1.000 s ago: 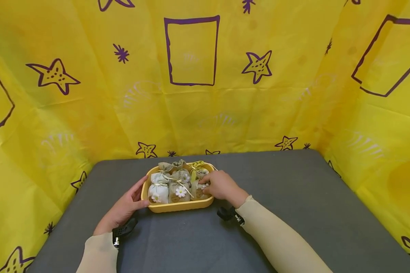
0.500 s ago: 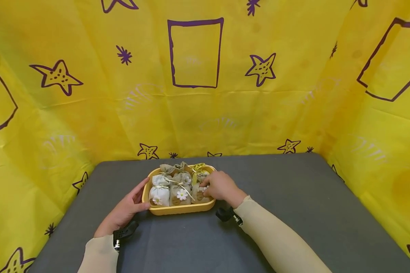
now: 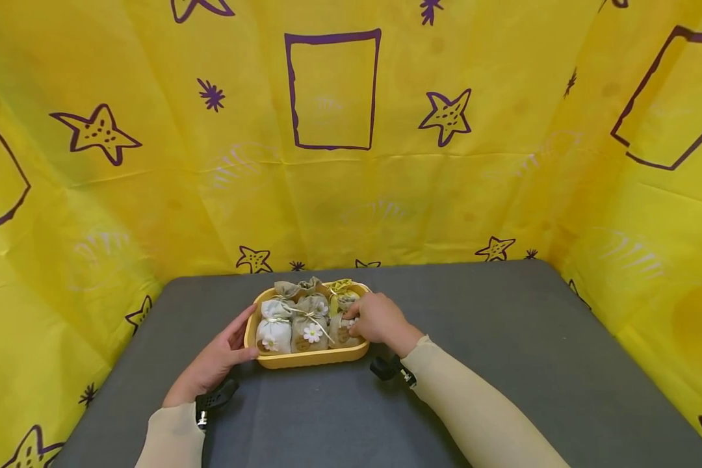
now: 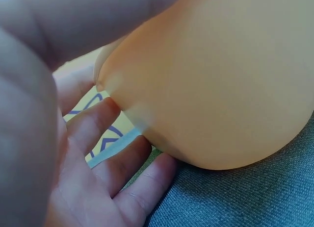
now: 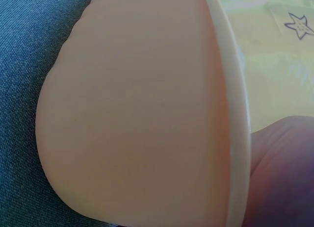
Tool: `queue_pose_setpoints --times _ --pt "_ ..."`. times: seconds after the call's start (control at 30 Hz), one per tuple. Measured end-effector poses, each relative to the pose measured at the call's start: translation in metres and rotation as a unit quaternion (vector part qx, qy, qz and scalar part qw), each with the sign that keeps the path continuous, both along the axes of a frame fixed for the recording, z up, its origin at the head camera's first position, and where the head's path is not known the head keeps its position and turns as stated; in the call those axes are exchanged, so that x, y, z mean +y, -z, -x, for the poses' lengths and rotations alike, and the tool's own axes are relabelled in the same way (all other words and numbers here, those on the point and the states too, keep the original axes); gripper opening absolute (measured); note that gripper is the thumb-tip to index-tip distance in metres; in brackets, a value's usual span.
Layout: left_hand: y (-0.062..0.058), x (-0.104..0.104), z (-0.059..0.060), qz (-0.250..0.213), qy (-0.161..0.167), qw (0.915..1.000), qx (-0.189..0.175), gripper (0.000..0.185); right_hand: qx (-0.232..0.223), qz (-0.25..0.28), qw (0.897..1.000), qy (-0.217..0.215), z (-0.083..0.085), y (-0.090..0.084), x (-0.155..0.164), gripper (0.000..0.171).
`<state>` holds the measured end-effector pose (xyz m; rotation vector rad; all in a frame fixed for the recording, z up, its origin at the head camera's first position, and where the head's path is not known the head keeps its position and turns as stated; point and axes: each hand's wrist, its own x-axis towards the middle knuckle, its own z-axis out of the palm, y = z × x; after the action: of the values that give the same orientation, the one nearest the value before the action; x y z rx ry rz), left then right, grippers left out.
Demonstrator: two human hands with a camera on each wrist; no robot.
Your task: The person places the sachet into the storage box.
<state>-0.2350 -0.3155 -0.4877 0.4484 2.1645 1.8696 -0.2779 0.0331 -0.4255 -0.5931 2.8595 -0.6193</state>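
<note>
Risk first, as a judgement: could have tipped or slid the yellow tray (image 3: 304,356) on the grey worktop (image 3: 503,338), since only flat fingers met its left end and nothing clamped it. Could also have dragged the neighbouring pouches out of their rows, the small tied fabric pouches (image 3: 292,322) being packed touching one another, ribbons and daisy trims likely to snag. Might have let the pinched pouch slip, soft cloth giving little purchase.

Left hand (image 3: 216,357): grip spread, fingers nearly straight and laid against the tray's left wall, thumb at its near corner; seen up close in the left wrist view as fingers (image 4: 117,168) under the curved orange side. Right hand (image 3: 377,320): grip curled over the tray's right end, fingertips closed on the rightmost front pouch (image 3: 342,331). Sat near the middle of the worktop, toward the back, between both hands. Right wrist view filled by the tray wall, hand barely shown.
</note>
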Motion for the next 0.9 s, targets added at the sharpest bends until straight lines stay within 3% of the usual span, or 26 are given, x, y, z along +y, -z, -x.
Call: queue_pose_setpoints --times 0.4,0.7,0.77,0.9 --pt "0.000 0.002 -0.001 0.007 0.001 1.0000 -0.007 0.086 0.010 -0.001 1.000 -0.010 -0.004 0.005 0.002 0.026" --pt "-0.008 0.000 0.000 0.023 0.027 0.9994 0.000 0.091 0.044 0.027 0.990 -0.129 -0.011 -0.003 0.024 0.033" --pt "-0.009 -0.001 0.000 0.029 0.030 0.9991 0.005 0.093 0.036 0.063 0.991 -0.111 -0.015 -0.007 0.033 0.034" --pt "-0.018 -0.001 -0.002 0.075 0.023 0.9968 0.014 0.098 0.043 0.121 0.992 -0.017 -0.021 -0.017 0.051 0.034"
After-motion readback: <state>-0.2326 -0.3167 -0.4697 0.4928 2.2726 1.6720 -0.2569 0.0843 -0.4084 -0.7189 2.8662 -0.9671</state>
